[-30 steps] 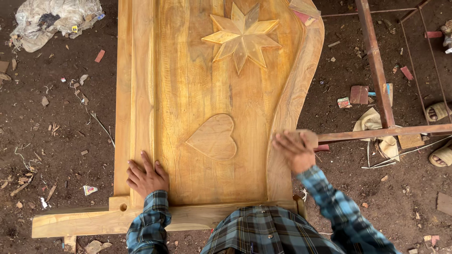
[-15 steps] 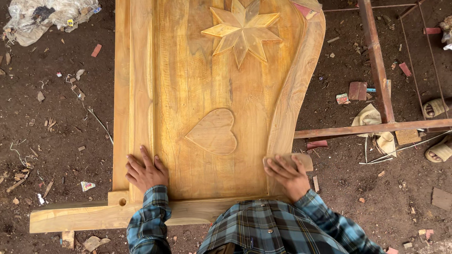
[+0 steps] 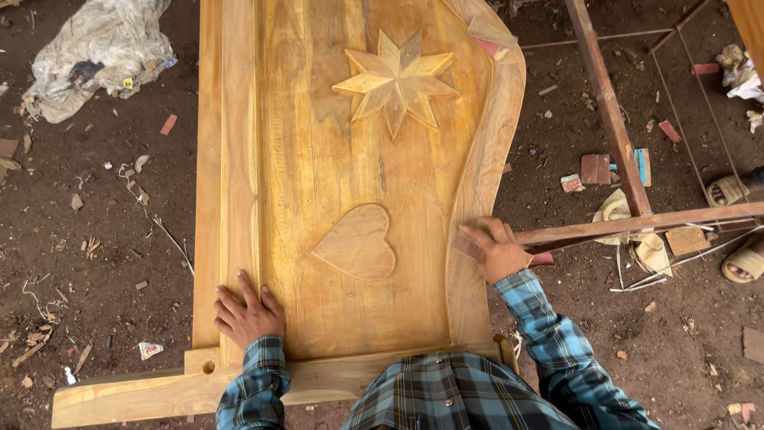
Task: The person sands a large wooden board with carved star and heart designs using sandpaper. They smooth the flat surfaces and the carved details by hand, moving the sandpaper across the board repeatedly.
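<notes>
Head view puts the plaid sleeves nearest me, and from them both hands go out onto the carved wooden panel (image 3: 318, 183), which lies flat on the dirt ground (image 3: 95, 263). I see my left hand (image 3: 245, 312) spread open, palm down, on the straight left rail of the panel, just above the cross beam (image 3: 159, 390) at its near end; it grips nothing. My right hand (image 3: 497, 248) sits farther out, fingers loosely curled over the curved right edge, pressing a small reddish block (image 3: 468, 245) against the wood as far as I can tell. The panel's long axis runs straight away from me, so the heart carving (image 3: 356, 243) lies between the hands and the star carving (image 3: 395, 81) well beyond both. A rusty metal frame (image 3: 613, 119) lies off to the right.
</notes>
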